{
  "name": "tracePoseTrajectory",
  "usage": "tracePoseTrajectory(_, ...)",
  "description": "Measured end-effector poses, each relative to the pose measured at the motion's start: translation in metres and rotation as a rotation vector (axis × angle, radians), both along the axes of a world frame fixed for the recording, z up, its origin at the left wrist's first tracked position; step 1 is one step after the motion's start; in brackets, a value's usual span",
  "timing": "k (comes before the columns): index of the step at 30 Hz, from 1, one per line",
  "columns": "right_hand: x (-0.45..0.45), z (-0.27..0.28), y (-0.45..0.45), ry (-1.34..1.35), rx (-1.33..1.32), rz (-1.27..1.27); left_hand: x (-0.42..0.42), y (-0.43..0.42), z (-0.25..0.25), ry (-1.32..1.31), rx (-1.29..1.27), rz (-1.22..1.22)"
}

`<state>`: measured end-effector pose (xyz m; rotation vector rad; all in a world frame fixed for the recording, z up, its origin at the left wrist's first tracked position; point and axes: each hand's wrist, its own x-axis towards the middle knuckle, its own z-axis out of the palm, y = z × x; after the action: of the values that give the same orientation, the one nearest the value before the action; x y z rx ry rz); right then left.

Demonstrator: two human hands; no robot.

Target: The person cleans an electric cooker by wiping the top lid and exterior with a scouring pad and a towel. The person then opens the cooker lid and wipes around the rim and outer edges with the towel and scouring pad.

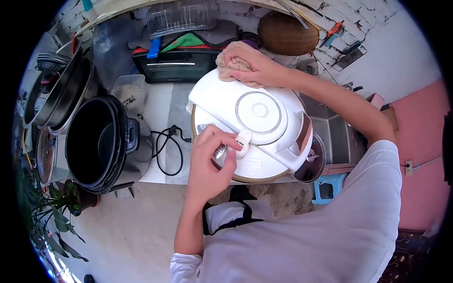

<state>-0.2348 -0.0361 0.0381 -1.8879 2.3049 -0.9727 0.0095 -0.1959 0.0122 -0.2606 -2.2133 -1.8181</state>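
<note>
A large white rice cooker point(219, 99) stands on the counter with its lid down. A round ringed disc point(259, 110) is set in the lid, and a small round steam vent cap point(241, 147) sits beside it. My left hand point(211, 158) is at the near side of the lid, thumb and fingers closed around the vent cap. At the lid's far edge, my right hand point(259, 66) presses a crumpled beige cloth point(231, 63) against the white surface. The cooker's handle point(302, 141) rises at its right side.
Left of the cooker lie a black power cord point(169, 151) and a black inner pot point(92, 141). A black toaster oven point(177, 65) stands behind. On the right are a metal sink point(331, 134) and a dark pot point(309, 165). A blue stool point(329, 188) is below.
</note>
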Motion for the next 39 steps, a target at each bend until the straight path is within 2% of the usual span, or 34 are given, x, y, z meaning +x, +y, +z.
tracePoseTrajectory(3, -0.031, -0.014, 0.004, -0.152, -0.030, 0.097, -0.005, 0.020, 0.007, -0.039, 0.006, 0.145)
tracePoseTrajectory(5, -0.030, -0.013, 0.016, -0.153, -0.075, 0.151, -0.009, 0.034, 0.001, -0.086, 0.044, 0.419)
tracePoseTrajectory(8, -0.025, -0.010, 0.051, -0.047, 0.021, 0.079, -0.019, 0.046, 0.005, -0.160, 0.019, 0.596)
tracePoseTrajectory(11, -0.010, -0.006, 0.102, 0.051, 0.015, 0.156, -0.019, 0.044, -0.001, -0.128, -0.065, 0.617)
tracePoseTrajectory(13, 0.010, -0.003, 0.134, -0.131, 0.051, 0.200, -0.018, 0.044, -0.003, -0.127, -0.049, 0.609)
tracePoseTrajectory(16, 0.020, -0.002, 0.156, -0.145, -0.002, 0.261, -0.017, 0.045, -0.004, -0.134, -0.021, 0.598)
tracePoseTrajectory(20, 0.009, -0.004, 0.106, -0.142, -0.123, 0.172, -0.015, 0.046, 0.000, -0.130, 0.013, 0.562)
tracePoseTrajectory(22, -0.019, -0.019, 0.058, -0.042, -0.182, 0.203, -0.016, 0.041, -0.006, -0.091, 0.003, 0.569)
tracePoseTrajectory(26, -0.044, -0.024, 0.010, -0.222, -0.149, 0.286, -0.017, 0.043, -0.005, -0.083, 0.020, 0.601)
tracePoseTrajectory(29, -0.036, -0.021, 0.033, -0.168, -0.159, 0.320, -0.018, 0.045, -0.004, -0.092, -0.046, 0.637)
tracePoseTrajectory(30, -0.030, -0.020, 0.047, -0.097, -0.196, 0.343, -0.019, 0.044, -0.004, -0.074, -0.029, 0.637)
tracePoseTrajectory(35, 0.003, -0.021, 0.128, -0.157, -0.103, 0.407, -0.021, 0.047, -0.004, -0.135, 0.023, 0.698)
tracePoseTrajectory(37, 0.015, -0.018, 0.159, -0.136, -0.070, 0.445, -0.020, 0.045, -0.005, -0.099, 0.069, 0.648)
tracePoseTrajectory(39, 0.015, -0.011, 0.156, -0.098, -0.043, 0.463, -0.017, 0.042, -0.006, -0.106, 0.127, 0.648)
